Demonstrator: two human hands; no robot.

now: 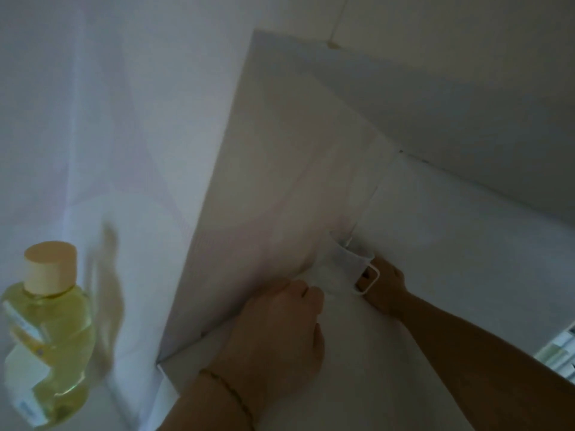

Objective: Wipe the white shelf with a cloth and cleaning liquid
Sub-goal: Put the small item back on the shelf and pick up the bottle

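The white shelf (460,244) runs from the lower middle to the right, under a dim overhang. My left hand (277,325), a thin bracelet on its wrist, is closed in a fist on the shelf next to the upright side panel (280,181). It seems to press a pale white cloth (326,278), which barely stands out from the shelf. Just beyond the cloth stands a white cup (350,259). My right hand (384,286) reaches in from the right and grips the cup's handle. A clear bottle of yellow liquid (46,331) with a tan cap stands at the far left, outside the shelf.
A white wall or curtain (109,119) fills the left side, behind the bottle. The shelf's back wall (466,119) and the side panel close in the corner. At the right edge, several pale objects (560,353) show below the shelf.
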